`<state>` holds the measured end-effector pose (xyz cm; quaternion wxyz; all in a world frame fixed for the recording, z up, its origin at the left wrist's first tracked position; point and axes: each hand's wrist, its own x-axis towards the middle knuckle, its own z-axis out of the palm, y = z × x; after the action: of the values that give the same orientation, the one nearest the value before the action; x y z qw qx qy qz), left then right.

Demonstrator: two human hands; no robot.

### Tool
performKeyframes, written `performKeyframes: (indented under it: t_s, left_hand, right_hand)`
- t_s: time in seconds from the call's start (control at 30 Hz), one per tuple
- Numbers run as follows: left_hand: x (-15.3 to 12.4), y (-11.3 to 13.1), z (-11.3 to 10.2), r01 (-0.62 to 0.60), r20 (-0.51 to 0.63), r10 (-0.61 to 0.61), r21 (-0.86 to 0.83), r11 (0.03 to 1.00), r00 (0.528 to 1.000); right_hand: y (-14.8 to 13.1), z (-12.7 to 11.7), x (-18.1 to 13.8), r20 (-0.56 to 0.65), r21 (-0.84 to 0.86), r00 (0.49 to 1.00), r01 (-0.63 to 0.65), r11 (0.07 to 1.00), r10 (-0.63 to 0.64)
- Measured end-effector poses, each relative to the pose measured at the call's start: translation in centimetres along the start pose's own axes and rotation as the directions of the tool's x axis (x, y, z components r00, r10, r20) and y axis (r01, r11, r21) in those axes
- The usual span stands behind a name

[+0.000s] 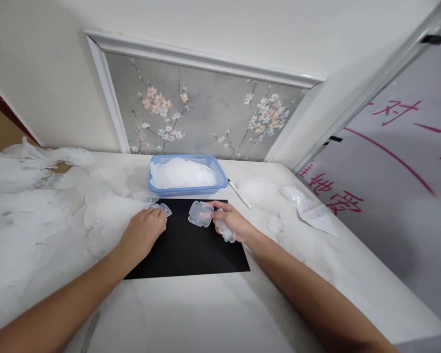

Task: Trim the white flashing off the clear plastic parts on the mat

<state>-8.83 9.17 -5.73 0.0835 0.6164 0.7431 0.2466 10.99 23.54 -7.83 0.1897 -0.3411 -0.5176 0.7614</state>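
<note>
Over the left part of a black sheet [191, 255], my left hand [145, 228] is closed on a small translucent plastic piece [164, 209] that sticks out past its fingertips. My right hand [233, 223] pinches a flat, clear, frosted piece with notched edges [199, 214] between thumb and fingers. More such pieces [226, 233] are tucked against its palm by the curled fingers. Just beyond the sheet stands a blue plastic basket [224, 182] heaped with whitish translucent pieces [183, 172].
A large spread of translucent pieces [29, 215] covers the table's left side. Right of the basket lies a white pen-like tool [239, 193]. A clear plastic bag [312, 208] rests farther right, near the whiteboard [397, 162]. A framed floral panel [206, 108] is on the wall behind.
</note>
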Motion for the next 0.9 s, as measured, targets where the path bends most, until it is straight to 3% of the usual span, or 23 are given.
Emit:
performKeyframes:
  t_s: [0.1, 0.2, 0.27, 0.33, 0.4, 0.5, 0.63, 0.77, 0.9]
  left_hand:
    - [-0.4, 1.0, 0.5, 0.049, 0.034, -0.043, -0.21, 0.976, 0.999]
    - [-0.5, 1.6, 1.0, 0.211, 0.098, -0.187, -0.463, 0.861, 0.978]
    - [-0.4, 1.6, 1.1, 0.298, 0.139, -0.278, -0.663, 0.687, 0.951]
    - [-0.2, 1.4, 1.1, 0.341, 0.196, -0.338, -0.827, 0.448, 0.921]
    - [0.1, 1.3, 1.0, 0.354, 0.258, -0.361, -0.906, 0.233, 0.896]
    - [0.4, 1.4, 0.9, 0.386, 0.344, -0.358, -0.921, 0.052, 0.868]
    - [0.5, 1.5, 0.8, 0.43, 0.4, -0.355, -0.903, 0.009, 0.845]
    - [0.4, 1.4, 0.7, 0.438, 0.41, -0.32, -0.899, 0.015, 0.854]
    - [0.3, 1.6, 0.7, 0.434, 0.409, -0.307, -0.901, 0.016, 0.859]
  right_hand:
    - [-0.2, 0.1, 0.0, -0.004, 0.027, 1.0, 0.001, 1.0, -0.001]
    - [-0.2, 0.1, -0.1, -0.002, 0.048, 1.0, 0.002, 0.999, -0.002]
    - [-0.2, 0.1, 0.0, 0.002, 0.055, 1.0, 0.004, 0.998, -0.004]
    - [-0.1, -0.1, 0.0, -0.001, 0.059, 1.0, 0.005, 0.998, -0.005]
    - [0.0, -0.1, 0.1, -0.006, 0.051, 1.0, 0.007, 0.999, -0.007]
    - [-0.1, -0.1, -0.1, -0.027, 0.023, 0.999, 0.026, 0.999, -0.026]
    - [0.2, 0.2, -0.4, -0.06, -0.043, 0.987, 0.146, 0.988, -0.148]
    - [1.1, 0.4, -0.4, -0.103, -0.276, 0.948, 0.263, 0.924, -0.3]
    - [1.7, 0.3, -0.3, -0.009, -0.421, 0.909, 0.375, 0.826, -0.418]
